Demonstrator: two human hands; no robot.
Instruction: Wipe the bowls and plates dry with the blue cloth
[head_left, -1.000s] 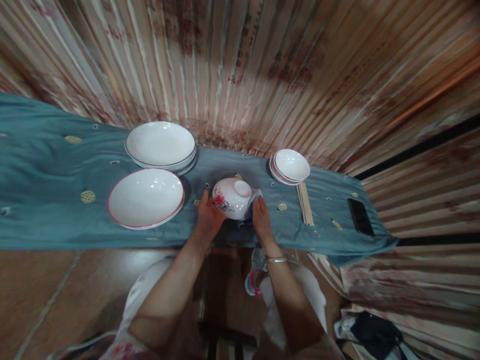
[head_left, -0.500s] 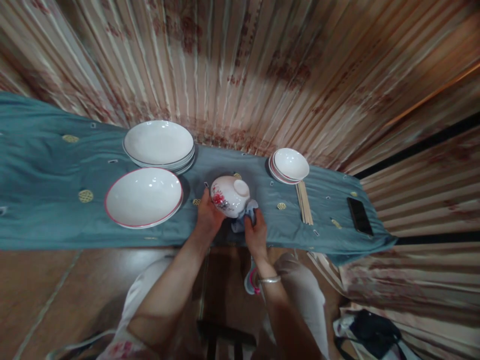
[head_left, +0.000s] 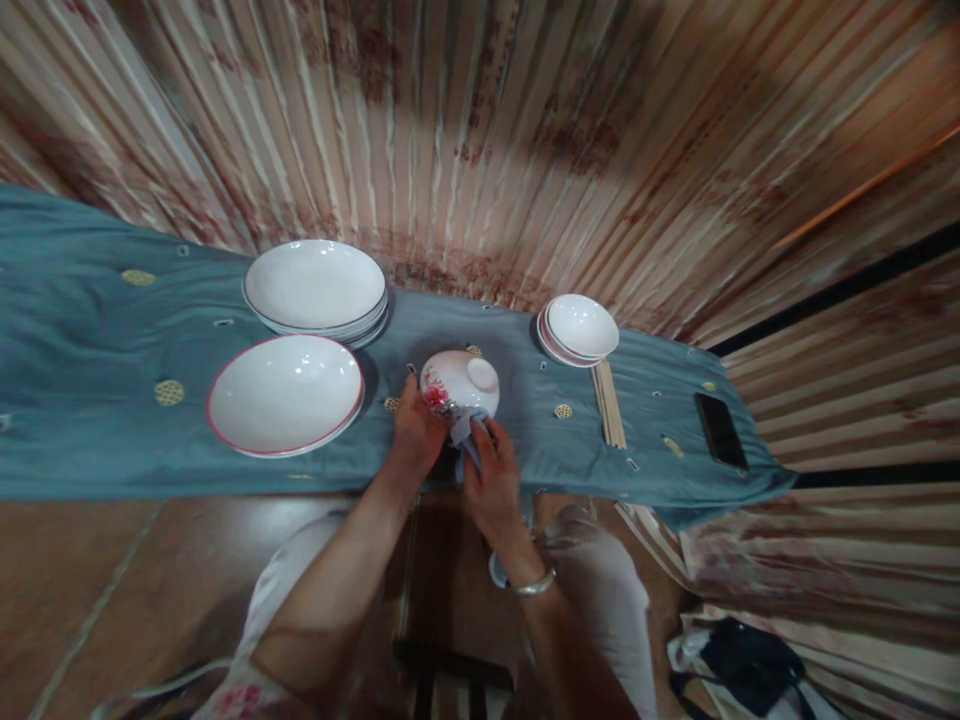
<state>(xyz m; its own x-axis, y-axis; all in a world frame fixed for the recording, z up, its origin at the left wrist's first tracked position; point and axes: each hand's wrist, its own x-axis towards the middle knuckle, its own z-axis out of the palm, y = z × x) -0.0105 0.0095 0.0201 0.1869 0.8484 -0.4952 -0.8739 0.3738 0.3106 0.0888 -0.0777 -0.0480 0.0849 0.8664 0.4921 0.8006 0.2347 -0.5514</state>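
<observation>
A white bowl (head_left: 459,383) with a red flower print is tipped on its side, its foot ring facing up and to the right. My left hand (head_left: 418,428) grips it at the left edge, thumb along the outside. In my right hand (head_left: 491,470) is a bunched grey-blue cloth (head_left: 466,440), pressed against the near side of the bowl. The fingers of the right hand are closed round the cloth and partly hide it.
To the left stand a stack of dark-rimmed plates (head_left: 315,285) and red-rimmed plates (head_left: 285,395). Small stacked bowls (head_left: 581,328), chopsticks (head_left: 608,405) and a phone (head_left: 720,430) lie to the right on the green tablecloth (head_left: 75,400). A curtain (head_left: 450,150) hangs behind.
My right hand has moved left with the cloth, from the bowl's lower right to its near side. The left hand and the bowl stay almost where they were.
</observation>
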